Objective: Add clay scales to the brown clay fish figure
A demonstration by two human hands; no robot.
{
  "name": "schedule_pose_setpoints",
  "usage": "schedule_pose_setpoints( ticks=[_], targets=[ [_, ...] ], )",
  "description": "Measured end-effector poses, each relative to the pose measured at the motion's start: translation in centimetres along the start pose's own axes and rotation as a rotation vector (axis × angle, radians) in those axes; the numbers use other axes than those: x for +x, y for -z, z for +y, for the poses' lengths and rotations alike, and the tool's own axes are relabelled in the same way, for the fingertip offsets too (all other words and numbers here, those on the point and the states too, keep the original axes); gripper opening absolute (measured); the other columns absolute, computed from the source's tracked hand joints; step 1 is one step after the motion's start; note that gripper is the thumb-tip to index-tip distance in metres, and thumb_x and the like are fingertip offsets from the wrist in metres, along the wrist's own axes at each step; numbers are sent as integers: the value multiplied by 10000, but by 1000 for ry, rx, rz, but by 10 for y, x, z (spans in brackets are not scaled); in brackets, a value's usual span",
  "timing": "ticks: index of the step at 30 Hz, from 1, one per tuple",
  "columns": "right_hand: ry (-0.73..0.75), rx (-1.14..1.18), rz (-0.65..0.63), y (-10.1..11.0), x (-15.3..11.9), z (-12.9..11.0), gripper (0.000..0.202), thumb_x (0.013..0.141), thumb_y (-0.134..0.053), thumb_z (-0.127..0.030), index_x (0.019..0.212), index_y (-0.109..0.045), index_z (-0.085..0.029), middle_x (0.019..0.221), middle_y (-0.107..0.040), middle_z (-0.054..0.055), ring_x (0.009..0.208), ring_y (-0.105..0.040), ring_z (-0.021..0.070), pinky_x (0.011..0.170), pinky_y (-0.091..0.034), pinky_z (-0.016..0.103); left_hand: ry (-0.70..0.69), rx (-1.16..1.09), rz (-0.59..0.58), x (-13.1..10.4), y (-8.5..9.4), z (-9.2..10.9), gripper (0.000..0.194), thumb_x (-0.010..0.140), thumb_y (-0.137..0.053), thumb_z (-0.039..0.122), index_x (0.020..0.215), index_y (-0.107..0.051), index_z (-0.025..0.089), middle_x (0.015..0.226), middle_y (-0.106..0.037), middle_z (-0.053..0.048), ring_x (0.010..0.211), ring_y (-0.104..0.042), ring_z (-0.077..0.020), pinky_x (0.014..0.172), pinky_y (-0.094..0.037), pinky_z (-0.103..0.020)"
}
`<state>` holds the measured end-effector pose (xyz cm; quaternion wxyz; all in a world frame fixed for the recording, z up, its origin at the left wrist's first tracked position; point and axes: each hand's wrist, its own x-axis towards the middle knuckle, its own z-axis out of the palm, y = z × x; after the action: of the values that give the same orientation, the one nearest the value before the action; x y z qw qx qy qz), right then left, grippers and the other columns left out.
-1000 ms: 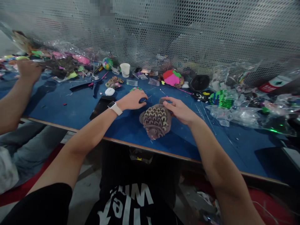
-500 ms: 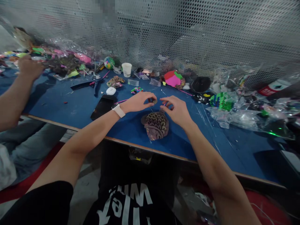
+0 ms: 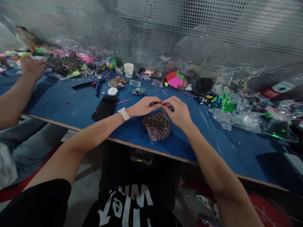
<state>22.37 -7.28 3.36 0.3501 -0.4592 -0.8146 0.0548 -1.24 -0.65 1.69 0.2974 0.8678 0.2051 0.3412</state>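
Observation:
A brown clay fish-like piece [image 3: 157, 126] with rows of curled scales lies on the blue table below my hands. My left hand [image 3: 147, 106], a white watch on its wrist, is pinched closed, its fingertips meeting those of my right hand just above the piece. Whatever lies between the left fingertips is too small to make out. My right hand [image 3: 177, 111] is also closed, and a bit of a thin pink tool shows between its thumb and finger.
On the blue table [image 3: 127, 129] lie a black phone [image 3: 104, 107], a pink stick [image 3: 123, 101], a white round case [image 3: 112, 91] and pliers [image 3: 97, 82]. A paper cup [image 3: 128, 70] stands behind. Plastic bags [image 3: 251, 116] lie right; another person's hand [image 3: 32, 66] is far left.
My left hand has moved right, and its fingertips now meet those of my right hand. The small brown bit seen at its fingertips is now mostly hidden.

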Motion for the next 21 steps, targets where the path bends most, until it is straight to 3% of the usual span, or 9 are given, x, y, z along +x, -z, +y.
schedule_pose_setpoints(
  ticks=[5, 13, 21],
  targets=[
    [-19, -29, 30, 2, 2, -3, 124, 1108, -591, -310, 1117, -708, -269, 1168, -791, 93, 963, -749, 273, 816, -564, 411, -3, 93, 45, 6, -1, 5, 409, 1158, -538, 522, 1131, -784, 196, 1087, -816, -102, 948, -740, -206, 869, -554, -340],
    [-81, 143, 166, 2, 2, 4, 116, 1090, -651, -341, 1086, -746, -276, 1073, -829, 61, 855, -773, 249, 733, -555, 390, -37, 159, 106, 10, -2, 14, 279, 1133, -565, 359, 1119, -789, 194, 1046, -821, -101, 907, -734, -204, 848, -559, -347],
    [-186, 232, 327, 9, 2, 4, 397, 1111, -610, -618, 1227, -832, -310, 1178, -807, 89, 739, -733, 226, 732, -608, 430, -25, 431, 68, 2, 4, 3, 182, 1054, -584, 262, 978, -738, 202, 963, -802, -94, 946, -728, -260, 932, -546, -429]
  ],
)
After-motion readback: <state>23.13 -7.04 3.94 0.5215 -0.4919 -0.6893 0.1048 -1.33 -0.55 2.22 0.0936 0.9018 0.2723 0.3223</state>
